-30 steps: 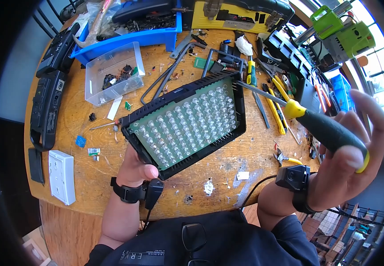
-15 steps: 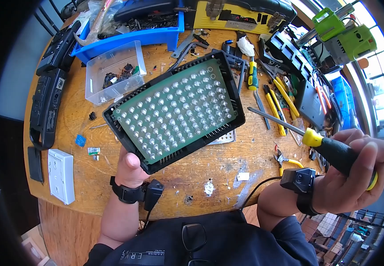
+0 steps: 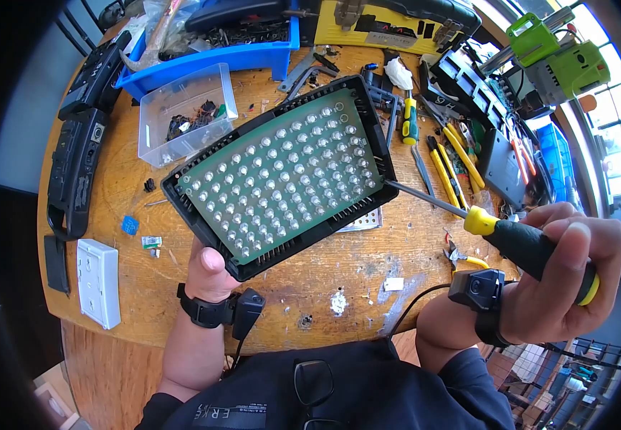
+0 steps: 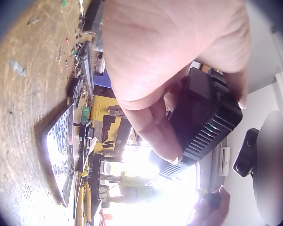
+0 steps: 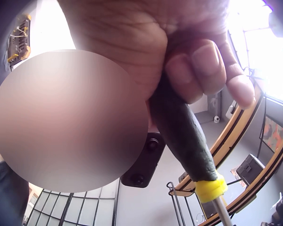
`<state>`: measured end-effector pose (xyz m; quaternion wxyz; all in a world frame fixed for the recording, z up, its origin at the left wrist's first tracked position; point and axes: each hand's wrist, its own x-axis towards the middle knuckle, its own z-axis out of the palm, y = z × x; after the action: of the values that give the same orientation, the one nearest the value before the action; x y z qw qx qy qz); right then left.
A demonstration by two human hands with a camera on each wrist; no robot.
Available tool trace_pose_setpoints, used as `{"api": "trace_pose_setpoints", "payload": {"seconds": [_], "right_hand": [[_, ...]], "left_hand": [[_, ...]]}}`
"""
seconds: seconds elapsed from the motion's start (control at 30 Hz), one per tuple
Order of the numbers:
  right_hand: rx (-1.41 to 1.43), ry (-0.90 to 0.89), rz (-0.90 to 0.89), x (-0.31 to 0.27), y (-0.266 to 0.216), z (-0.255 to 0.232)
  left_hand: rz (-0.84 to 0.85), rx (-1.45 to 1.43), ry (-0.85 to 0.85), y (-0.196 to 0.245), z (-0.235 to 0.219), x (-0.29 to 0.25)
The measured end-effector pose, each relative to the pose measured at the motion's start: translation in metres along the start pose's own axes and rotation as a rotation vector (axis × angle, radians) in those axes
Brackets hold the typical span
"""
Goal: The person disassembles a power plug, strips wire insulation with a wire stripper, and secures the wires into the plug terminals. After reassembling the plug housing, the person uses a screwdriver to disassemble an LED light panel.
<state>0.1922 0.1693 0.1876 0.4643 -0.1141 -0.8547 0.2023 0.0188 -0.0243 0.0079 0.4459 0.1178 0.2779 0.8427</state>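
Observation:
My left hand holds up a black housing from its lower left corner, thumb at the near edge and the other fingers beneath. In the left wrist view those fingers wrap the slotted back of the housing. Inside the housing lies a green circuit board with rows of clear LEDs. My right hand grips the dark green and yellow handle of a screwdriver. Its shaft tip is at the right edge of the board and housing; whether it touches cannot be told. The right wrist view shows curled fingers round the handle.
Behind are a clear plastic box, a blue bin and a yellow toolbox. Pliers and other tools lie at the right. A white case is at the left, and a perforated metal plate lies under the housing.
The housing was turned and tilted to face upward more, then shifted slightly left. The screwdriver came down, its tip moving away from the housing's upper right corner and back to its right edge.

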Motion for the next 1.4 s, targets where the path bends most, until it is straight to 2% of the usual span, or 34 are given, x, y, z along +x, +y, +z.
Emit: {"api": "trace_pose_setpoints", "payload": {"seconds": [0.1, 0.23, 0.3, 0.33, 0.4, 0.57, 0.63, 0.73, 0.77, 0.9, 1.13, 1.2, 1.27, 1.4], "right_hand": [[-0.064, 0.099, 0.015, -0.004, -0.004, 0.008], [-0.005, 0.089, 0.013, -0.007, -0.001, 0.009], [-0.048, -0.048, -0.038, -0.008, 0.002, 0.006], [-0.047, -0.049, -0.038, -0.007, 0.004, 0.003], [0.026, -0.218, -0.148, -0.004, 0.008, 0.001], [0.103, -0.262, -0.184, 0.000, 0.009, 0.002], [0.126, -0.435, -0.267, 0.007, 0.008, -0.003], [0.162, -0.519, -0.291, 0.012, 0.008, -0.006], [0.178, -0.437, -0.295, 0.007, 0.011, -0.003], [0.160, -0.332, -0.199, -0.006, 0.015, -0.006], [-0.162, 0.002, 0.289, -0.008, -0.009, 0.005], [-0.081, -0.002, 0.255, -0.008, -0.010, 0.005], [-0.272, 0.011, 0.378, -0.010, -0.017, 0.007], [-0.348, 0.010, 0.293, -0.011, -0.015, 0.009]], "left_hand": [[-0.001, 0.003, -0.009, 0.000, -0.002, -0.001], [0.016, 0.019, -0.018, -0.001, -0.005, -0.002], [0.019, 0.033, -0.013, -0.001, -0.004, -0.001], [0.020, 0.046, -0.008, 0.000, -0.004, -0.001], [0.031, 0.058, -0.009, 0.000, -0.003, 0.001], [0.030, 0.045, 0.026, 0.000, 0.002, 0.003], [0.041, 0.047, 0.028, 0.000, 0.003, 0.003], [0.061, 0.058, 0.044, 0.000, 0.002, 0.001], [0.060, 0.057, 0.046, 0.001, 0.000, 0.000], [0.041, 0.052, 0.019, 0.003, -0.004, -0.003], [0.005, 0.080, 0.014, 0.002, -0.003, -0.007], [0.009, 0.095, 0.020, 0.002, 0.000, -0.007], [0.015, 0.110, 0.025, 0.002, 0.001, -0.007], [0.029, 0.080, -0.010, -0.002, -0.007, -0.003]]}}
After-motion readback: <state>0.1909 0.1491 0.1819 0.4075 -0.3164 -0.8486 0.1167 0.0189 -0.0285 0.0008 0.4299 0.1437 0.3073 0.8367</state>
